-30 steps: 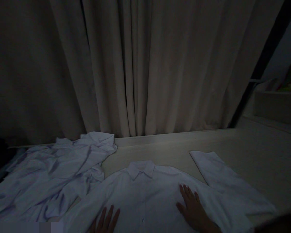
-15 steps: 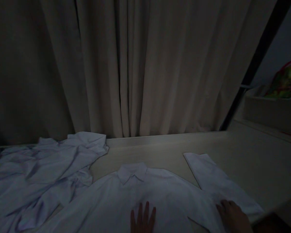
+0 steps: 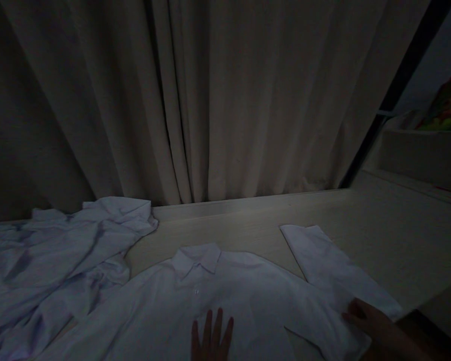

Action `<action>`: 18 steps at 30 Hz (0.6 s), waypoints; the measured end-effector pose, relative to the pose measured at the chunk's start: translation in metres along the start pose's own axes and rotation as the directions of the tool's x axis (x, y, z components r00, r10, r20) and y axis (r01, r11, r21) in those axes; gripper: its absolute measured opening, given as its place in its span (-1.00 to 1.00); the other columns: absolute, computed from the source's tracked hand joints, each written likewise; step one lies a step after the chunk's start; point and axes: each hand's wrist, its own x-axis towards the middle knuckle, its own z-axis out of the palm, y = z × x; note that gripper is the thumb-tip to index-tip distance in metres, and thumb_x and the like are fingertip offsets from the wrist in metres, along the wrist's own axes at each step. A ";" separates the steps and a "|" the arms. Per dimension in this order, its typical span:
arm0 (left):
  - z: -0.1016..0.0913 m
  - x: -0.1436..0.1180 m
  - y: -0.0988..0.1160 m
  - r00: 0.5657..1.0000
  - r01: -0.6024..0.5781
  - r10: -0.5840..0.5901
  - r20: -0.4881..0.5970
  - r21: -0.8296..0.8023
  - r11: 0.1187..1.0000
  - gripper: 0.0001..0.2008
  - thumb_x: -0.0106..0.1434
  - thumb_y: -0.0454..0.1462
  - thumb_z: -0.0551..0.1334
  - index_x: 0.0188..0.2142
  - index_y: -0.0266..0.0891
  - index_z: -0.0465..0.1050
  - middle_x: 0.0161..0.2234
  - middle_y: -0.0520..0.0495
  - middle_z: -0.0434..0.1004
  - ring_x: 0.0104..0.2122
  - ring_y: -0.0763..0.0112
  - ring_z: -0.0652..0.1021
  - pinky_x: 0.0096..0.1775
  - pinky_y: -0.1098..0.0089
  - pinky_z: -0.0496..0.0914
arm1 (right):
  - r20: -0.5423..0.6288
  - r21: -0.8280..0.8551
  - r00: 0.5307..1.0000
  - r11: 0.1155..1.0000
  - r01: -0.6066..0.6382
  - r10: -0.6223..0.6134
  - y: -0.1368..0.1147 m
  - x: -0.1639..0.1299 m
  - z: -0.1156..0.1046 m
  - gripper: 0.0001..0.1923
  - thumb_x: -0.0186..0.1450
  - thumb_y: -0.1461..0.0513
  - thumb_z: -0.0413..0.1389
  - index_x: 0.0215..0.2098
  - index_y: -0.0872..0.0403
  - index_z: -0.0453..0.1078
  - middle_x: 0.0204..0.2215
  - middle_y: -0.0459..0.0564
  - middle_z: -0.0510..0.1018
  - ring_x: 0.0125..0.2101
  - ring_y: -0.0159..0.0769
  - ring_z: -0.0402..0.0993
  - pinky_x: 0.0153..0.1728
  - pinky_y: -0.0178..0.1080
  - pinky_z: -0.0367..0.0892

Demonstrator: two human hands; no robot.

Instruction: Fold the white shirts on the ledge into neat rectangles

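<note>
Shirt [image 3: 218, 296] lies flat under left hand [image 3: 211, 338] and right hand [image 3: 364, 317].

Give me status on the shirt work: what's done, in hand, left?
Done: one white shirt lies spread flat, collar up, on the table. In hand: the left hand rests flat on its front; the right hand is at the base of its sleeve, which lies stretched out. No fold shows yet. Left: a crumpled pile of white shirts beside it.
</note>
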 end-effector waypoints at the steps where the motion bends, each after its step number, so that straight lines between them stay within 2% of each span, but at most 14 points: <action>1: -0.002 0.000 -0.001 0.999 -0.002 0.003 0.033 -0.022 1.000 -0.47 0.22 -0.16 0.06 0.18 0.14 0.01 0.22 -0.04 0.23 0.29 0.00 -0.01 0.22 -0.30 -0.15 | -0.006 0.056 1.000 0.998 -0.029 0.030 0.011 -0.008 0.010 -0.59 0.07 -0.15 0.01 -0.44 0.00 0.34 -0.44 0.02 0.58 -0.39 -0.15 0.49 -0.33 -0.17 0.33; 3: -0.005 0.001 -0.006 0.995 -0.009 0.015 0.094 -0.068 0.998 -0.47 0.22 -0.10 0.04 0.19 0.15 -0.01 0.24 -0.03 0.18 0.29 -0.01 0.00 0.21 -0.32 -0.12 | -0.041 0.176 0.996 0.982 -0.071 0.080 0.030 -0.019 0.024 -0.55 -0.01 -0.14 0.07 -0.34 0.00 0.39 -0.34 0.06 0.61 -0.31 -0.10 0.52 -0.27 -0.15 0.37; 6: -0.010 0.003 -0.015 0.988 -0.039 0.058 0.140 -0.137 0.990 -0.44 0.20 0.00 0.03 0.19 0.15 -0.04 0.24 -0.04 0.17 0.29 -0.04 0.02 0.19 -0.33 -0.07 | -0.183 0.275 0.973 0.958 -0.084 0.138 0.048 -0.025 0.034 -0.46 -0.08 -0.13 0.11 -0.25 0.01 0.41 -0.22 0.12 0.60 -0.22 -0.04 0.52 -0.17 -0.11 0.40; 9: -0.015 0.005 -0.020 0.979 -0.063 0.096 0.177 -0.187 0.980 -0.38 0.18 0.06 0.01 0.21 0.11 -0.10 0.26 -0.07 0.13 0.28 -0.08 0.04 0.18 -0.33 -0.07 | -0.294 0.230 0.947 0.971 -0.063 0.131 0.055 -0.026 0.038 -0.48 -0.03 -0.13 0.08 -0.24 0.01 0.43 -0.23 0.12 0.60 -0.22 -0.02 0.52 -0.16 -0.06 0.40; 12: -0.021 0.008 -0.018 0.964 -0.029 0.082 0.253 -0.207 0.978 -0.42 0.20 0.03 -0.01 0.19 0.15 -0.13 0.27 -0.04 0.11 0.26 -0.09 0.07 0.18 -0.33 -0.05 | -0.284 0.191 0.957 0.982 -0.002 0.057 0.054 -0.028 0.038 -0.59 0.04 -0.11 0.02 -0.36 -0.02 0.45 -0.29 0.09 0.61 -0.22 -0.02 0.51 -0.14 -0.06 0.39; 15: -0.025 0.009 -0.010 0.966 0.022 0.022 0.257 -0.167 0.986 -0.48 0.23 -0.03 -0.03 0.18 0.17 -0.10 0.25 -0.02 0.13 0.25 -0.08 0.10 0.19 -0.31 -0.05 | -0.303 0.208 0.951 0.978 0.004 0.061 0.046 -0.029 0.021 -0.61 0.06 -0.10 -0.03 -0.40 -0.03 0.41 -0.34 0.08 0.61 -0.23 -0.03 0.51 -0.19 -0.09 0.40; 18: -0.026 0.010 -0.001 0.981 0.048 -0.030 0.191 -0.092 0.995 -0.52 0.25 -0.13 -0.04 0.17 0.13 -0.03 0.21 -0.09 0.20 0.23 -0.09 0.15 0.20 -0.32 -0.11 | -0.340 0.164 0.938 0.986 -0.007 0.064 0.023 -0.017 -0.029 -0.60 0.13 -0.12 -0.10 -0.35 -0.02 0.32 -0.39 0.08 0.59 -0.32 -0.09 0.51 -0.32 -0.15 0.39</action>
